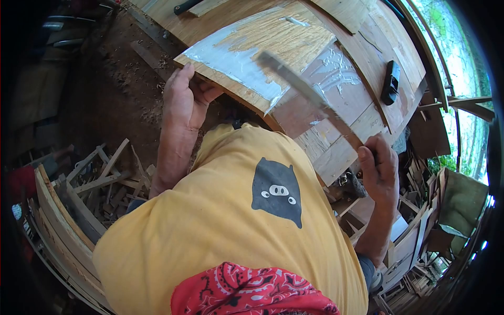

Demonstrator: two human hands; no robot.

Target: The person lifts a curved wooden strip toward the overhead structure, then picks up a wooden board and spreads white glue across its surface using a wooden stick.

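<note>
My left hand [180,100] grips the left corner of a wooden board [300,38], with some fingers hidden under its edge. White glue-like paste [231,62] lies in a wide smear along the board's near side, and bare wood grain shows farther back. My right hand [379,167] is closed on one end of a thin wooden stick [336,119]. The stick slants up and left over the board, slightly blurred, its far end whitish. Whether that end touches the board I cannot tell.
A black tool [391,83] lies at right on the plywood worktop [362,113], which also carries dried white smears. Wood offcuts [107,178] are heaped at lower left, more scraps [420,231] at lower right. A dark handle [186,6] shows at the top.
</note>
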